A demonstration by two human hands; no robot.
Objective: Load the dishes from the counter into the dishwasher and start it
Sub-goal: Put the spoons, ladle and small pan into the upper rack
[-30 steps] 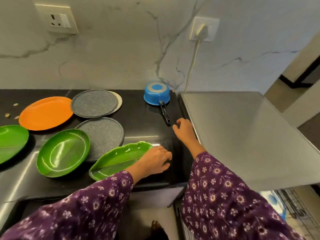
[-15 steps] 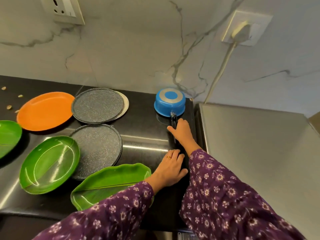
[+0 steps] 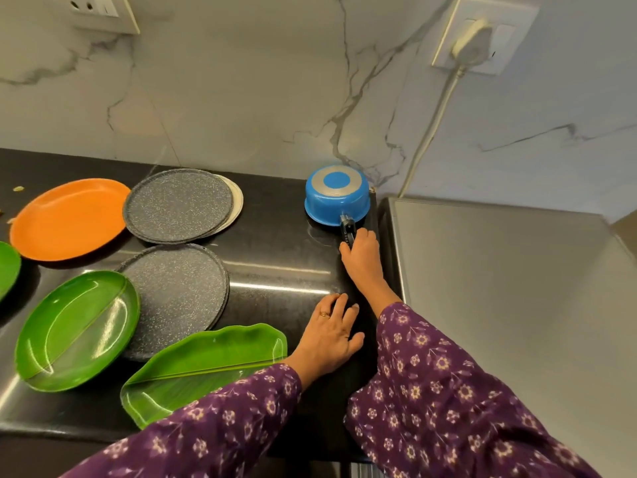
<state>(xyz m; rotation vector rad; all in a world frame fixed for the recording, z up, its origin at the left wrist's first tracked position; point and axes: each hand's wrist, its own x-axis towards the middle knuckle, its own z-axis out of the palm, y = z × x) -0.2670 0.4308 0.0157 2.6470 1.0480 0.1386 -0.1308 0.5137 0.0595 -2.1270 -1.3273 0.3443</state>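
Blue pan [image 3: 336,196] upside down, frame centre; right hand [image 3: 362,257] grips its handle [image 3: 347,229]. Flat on counter [image 3: 275,236]: left hand [image 3: 331,336], fingers straight. Step: picking up pan. Next likely needs steady lift clear.

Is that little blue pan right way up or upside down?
Upside down: the blue pan shows its ringed flat base upward, its wider rim resting on the counter.

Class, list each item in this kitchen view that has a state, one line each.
blue saucepan, upside down on the counter, handle held
right hand, grips the saucepan's handle
left hand, flat on the counter, holding nothing
orange plate, face up, empty
plug, seated in the wall socket
rear grey plate, stacked on a cream plate
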